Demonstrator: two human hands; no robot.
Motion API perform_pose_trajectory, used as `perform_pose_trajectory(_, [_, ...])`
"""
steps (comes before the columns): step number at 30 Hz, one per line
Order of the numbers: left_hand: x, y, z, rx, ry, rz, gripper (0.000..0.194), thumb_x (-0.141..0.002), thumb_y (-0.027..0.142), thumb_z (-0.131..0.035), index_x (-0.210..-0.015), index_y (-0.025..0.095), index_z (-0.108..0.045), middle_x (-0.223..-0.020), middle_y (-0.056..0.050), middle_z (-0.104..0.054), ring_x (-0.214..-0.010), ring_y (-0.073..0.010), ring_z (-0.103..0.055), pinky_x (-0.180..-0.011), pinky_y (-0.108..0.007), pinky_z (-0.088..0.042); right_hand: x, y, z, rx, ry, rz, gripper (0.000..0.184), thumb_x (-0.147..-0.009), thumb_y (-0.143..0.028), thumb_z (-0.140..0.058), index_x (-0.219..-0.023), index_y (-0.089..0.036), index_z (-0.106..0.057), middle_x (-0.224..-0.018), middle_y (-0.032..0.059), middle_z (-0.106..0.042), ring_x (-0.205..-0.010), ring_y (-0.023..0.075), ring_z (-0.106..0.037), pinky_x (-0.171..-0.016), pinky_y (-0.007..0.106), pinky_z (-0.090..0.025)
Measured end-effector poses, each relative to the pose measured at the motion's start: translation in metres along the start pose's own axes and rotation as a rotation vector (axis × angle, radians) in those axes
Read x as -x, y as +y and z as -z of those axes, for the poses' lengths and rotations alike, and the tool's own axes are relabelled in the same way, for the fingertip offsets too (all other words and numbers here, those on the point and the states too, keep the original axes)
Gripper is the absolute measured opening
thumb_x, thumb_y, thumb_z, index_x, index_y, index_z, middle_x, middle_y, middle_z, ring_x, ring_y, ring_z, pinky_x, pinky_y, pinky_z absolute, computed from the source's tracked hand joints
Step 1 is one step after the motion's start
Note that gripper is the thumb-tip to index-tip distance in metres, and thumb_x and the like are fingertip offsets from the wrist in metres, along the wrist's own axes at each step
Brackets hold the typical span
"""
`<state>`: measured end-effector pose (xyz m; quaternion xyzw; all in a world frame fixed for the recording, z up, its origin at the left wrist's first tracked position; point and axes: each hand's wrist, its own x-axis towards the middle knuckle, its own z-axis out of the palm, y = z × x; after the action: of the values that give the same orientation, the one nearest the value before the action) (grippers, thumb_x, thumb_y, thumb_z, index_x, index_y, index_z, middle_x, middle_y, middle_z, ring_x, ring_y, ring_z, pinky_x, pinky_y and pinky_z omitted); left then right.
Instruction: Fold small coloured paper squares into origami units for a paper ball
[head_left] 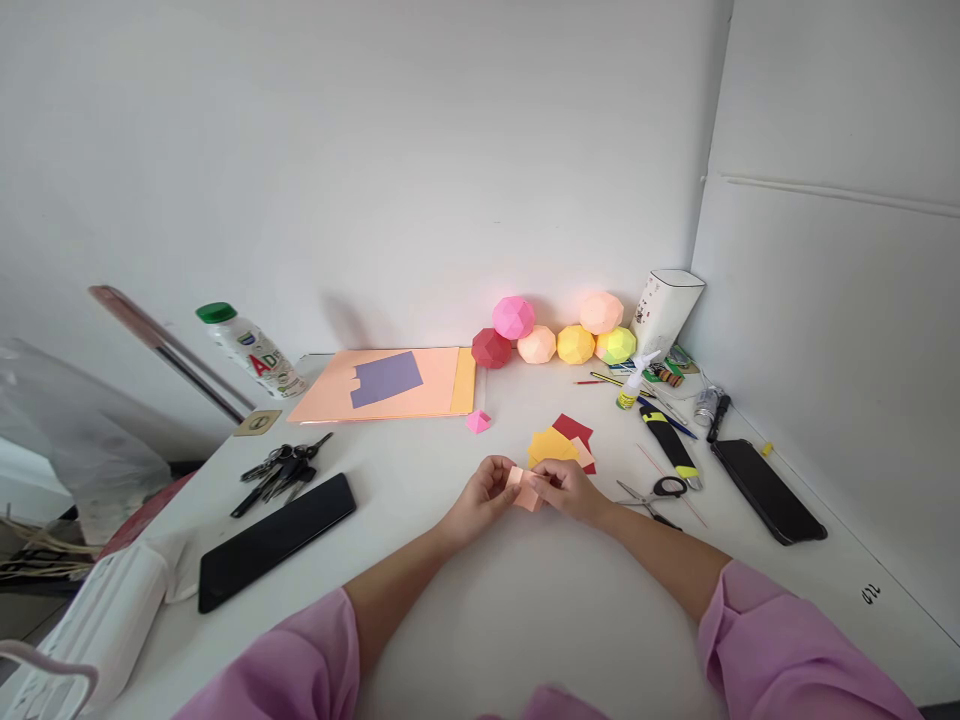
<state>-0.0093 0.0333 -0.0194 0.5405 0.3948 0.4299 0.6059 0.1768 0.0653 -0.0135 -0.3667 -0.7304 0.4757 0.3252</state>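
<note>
Between my two hands is a small piece of peach paper [527,492] with fold lines. My left hand [486,497] pinches its left side between thumb and fingers. On the right side, my right hand [568,490] grips the same paper near its upper edge. Just behind my hands lie cut paper pieces: a yellow piece [551,446], a dark red piece [574,430] and a peach one partly under them. A small pink folded paper piece [478,421] sits farther back to the left.
Several faceted paper balls [537,344] stand along the wall. Scissors [651,496], a yellow-black cutter [670,447], a glue bottle [631,388] and a black phone case [769,490] lie right. Left are a black phone [277,540], keys [281,470], paper sheets [322,395] and a white bottle [255,355].
</note>
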Motion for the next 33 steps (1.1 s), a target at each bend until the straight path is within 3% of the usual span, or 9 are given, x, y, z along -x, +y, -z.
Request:
perform_pose_trajectory(7, [0.000, -0.007, 0.002, -0.087, 0.018, -0.085, 0.030, -0.084, 0.044, -0.054, -0.102, 0.022, -0.043, -0.079, 0.001, -0.051, -0.071, -0.0119, -0.051, -0.065, -0.026, -0.042, -0.001, -0.001, 0.004, -0.022, -0.060, 0.020, 0.030, -0.083, -0.036, -0.055, -0.062, -0.016, -0.050, -0.057, -0.0043, -0.039, -0.051, 0.0084, -0.034, -0.048, 0.022, -0.029])
perform_pose_trajectory(13, [-0.001, -0.007, 0.004, -0.255, 0.019, -0.146, 0.033, -0.086, 0.041, -0.052, -0.113, 0.023, -0.054, -0.087, -0.003, -0.051, -0.080, -0.0161, -0.051, -0.074, -0.032, -0.044, -0.002, 0.002, 0.003, -0.019, -0.047, 0.050, 0.026, -0.082, -0.038, -0.058, -0.069, -0.015, -0.058, -0.064, -0.0014, -0.050, -0.057, 0.0103, -0.042, -0.052, 0.023, -0.036])
perform_pose_trajectory(18, [0.000, -0.005, 0.003, -0.346, 0.023, -0.178, 0.037, -0.084, 0.041, -0.054, -0.118, 0.026, -0.056, -0.087, -0.003, -0.048, -0.076, -0.0162, -0.049, -0.070, -0.031, -0.045, -0.003, 0.003, 0.005, -0.034, -0.048, 0.038, 0.028, -0.083, -0.041, -0.057, -0.071, -0.016, -0.061, -0.064, -0.0009, -0.052, -0.058, 0.0108, -0.044, -0.054, 0.024, -0.038])
perform_pose_trajectory(27, [0.001, 0.001, 0.000, -0.495, -0.005, -0.184, 0.034, -0.088, 0.040, -0.046, -0.114, 0.024, -0.062, -0.080, -0.004, -0.049, -0.075, -0.0181, -0.049, -0.070, -0.031, -0.043, -0.002, -0.001, 0.006, -0.118, -0.058, 0.024, 0.028, -0.083, -0.042, -0.059, -0.081, -0.016, -0.068, -0.077, 0.0035, -0.064, -0.069, 0.0143, -0.054, -0.064, 0.028, -0.044])
perform_pose_trajectory(33, [0.002, 0.003, -0.002, -0.494, -0.001, -0.166, 0.036, -0.089, 0.042, -0.044, -0.113, 0.024, -0.063, -0.075, -0.002, -0.045, -0.072, -0.0171, -0.047, -0.067, -0.029, -0.042, -0.001, -0.007, 0.007, -0.123, -0.059, 0.045, 0.027, -0.083, -0.040, -0.059, -0.085, -0.018, -0.072, -0.076, 0.0031, -0.065, -0.069, 0.0137, -0.055, -0.065, 0.027, -0.044])
